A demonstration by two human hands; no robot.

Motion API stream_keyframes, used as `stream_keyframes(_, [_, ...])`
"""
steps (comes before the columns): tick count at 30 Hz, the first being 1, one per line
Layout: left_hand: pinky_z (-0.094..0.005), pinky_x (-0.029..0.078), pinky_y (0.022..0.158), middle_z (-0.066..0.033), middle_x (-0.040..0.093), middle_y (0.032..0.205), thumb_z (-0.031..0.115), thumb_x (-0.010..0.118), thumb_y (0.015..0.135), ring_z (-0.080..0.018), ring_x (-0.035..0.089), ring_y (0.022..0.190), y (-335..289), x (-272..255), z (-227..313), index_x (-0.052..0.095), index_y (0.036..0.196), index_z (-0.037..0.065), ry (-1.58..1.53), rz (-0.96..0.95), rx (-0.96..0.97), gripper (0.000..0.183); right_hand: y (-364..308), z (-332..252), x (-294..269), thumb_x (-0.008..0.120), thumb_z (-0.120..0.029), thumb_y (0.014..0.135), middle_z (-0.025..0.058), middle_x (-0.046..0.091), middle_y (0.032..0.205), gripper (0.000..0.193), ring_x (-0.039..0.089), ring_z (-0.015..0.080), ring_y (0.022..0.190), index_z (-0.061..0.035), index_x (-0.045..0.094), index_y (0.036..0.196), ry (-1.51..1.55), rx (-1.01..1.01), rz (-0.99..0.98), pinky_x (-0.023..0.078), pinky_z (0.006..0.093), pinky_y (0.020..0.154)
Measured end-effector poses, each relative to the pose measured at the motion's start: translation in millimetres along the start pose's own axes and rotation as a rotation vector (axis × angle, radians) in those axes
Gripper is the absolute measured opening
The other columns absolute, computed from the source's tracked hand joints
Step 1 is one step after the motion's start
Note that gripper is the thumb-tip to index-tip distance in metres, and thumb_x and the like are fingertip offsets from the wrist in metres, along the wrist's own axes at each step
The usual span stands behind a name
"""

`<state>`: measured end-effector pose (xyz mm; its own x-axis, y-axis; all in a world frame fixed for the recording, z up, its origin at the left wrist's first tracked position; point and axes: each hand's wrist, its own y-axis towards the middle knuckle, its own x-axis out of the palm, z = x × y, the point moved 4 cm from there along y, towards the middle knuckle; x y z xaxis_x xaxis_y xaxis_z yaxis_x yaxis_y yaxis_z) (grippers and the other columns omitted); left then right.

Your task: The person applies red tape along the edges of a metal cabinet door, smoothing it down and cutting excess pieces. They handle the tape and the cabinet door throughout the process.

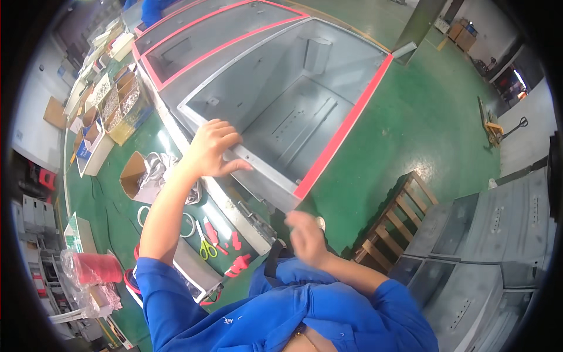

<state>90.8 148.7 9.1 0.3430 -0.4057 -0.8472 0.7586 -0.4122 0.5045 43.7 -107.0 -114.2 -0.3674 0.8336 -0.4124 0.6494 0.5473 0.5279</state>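
Observation:
My left hand (218, 149) grips the near rim of a grey metal cabinet (275, 185), its fingers bent over the edge and the thumb laid along it. The cabinet lies with its open side up, showing a hollow inside with slots and a raised rail. A red strip (346, 130) runs down its right edge to the near corner. Just below that corner is my right hand (308, 239), smeared by motion. Its fingers are too blurred to read, and I cannot make out anything in it.
Left of the cabinet, a green bench holds green-handled scissors (206, 249), a cardboard box with cloth (155, 176), parts bins (120, 105) and a red roll (97, 268). More red-edged cabinets (205, 44) stand beyond. To the right are a wooden pallet (396, 214) and stacked grey cabinets (469, 258).

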Motion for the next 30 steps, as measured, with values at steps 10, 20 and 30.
stream_keyframes(10, [-0.0347, 0.036, 0.055, -0.0085, 0.048, 0.058, 0.048, 0.071, 0.061, -0.0272, 0.046, 0.057, -1.4, 1.2, 12.1, 0.055, 0.066, 0.003, 0.036, 0.005, -0.002, 0.049, -95.2, 150.7, 74.3, 0.044, -0.035, 0.089, 0.0191, 0.050, 0.108, 0.050, 0.053, 0.0308, 0.098, 0.0058, 0.036, 0.117, 1.278, 1.456, 0.689, 0.044, 0.0371, 0.090])
stream_keyframes(20, [-0.0337, 0.035, 0.055, -0.0057, 0.049, 0.059, 0.050, 0.072, 0.057, -0.0249, 0.047, 0.057, 2.0, 10.5, 27.6, 0.058, 0.073, 0.004, 0.037, 0.015, -0.065, 0.050, 15.0, 85.3, -53.3, 0.053, -0.010, 0.086, 0.0086, 0.057, 0.095, 0.020, 0.052, 0.0182, 0.097, -0.0011, 0.054, 0.104, 0.216, 0.460, 0.756, 0.041, 0.0281, 0.083])
stream_keyframes(30, [-0.0416, 0.044, 0.088, -0.0099, 0.057, 0.096, 0.021, 0.075, 0.060, -0.0307, 0.054, 0.094, -4.3, 6.1, 71.0, 0.061, 0.098, 0.006, -0.091, 0.217, -0.073, 0.043, 156.6, -31.1, -95.3, 0.065, -0.006, 0.072, 0.0019, 0.060, 0.087, 0.010, 0.052, 0.0233, 0.087, -0.0080, 0.065, 0.082, -0.055, -0.363, -0.662, 0.041, 0.0357, 0.079])
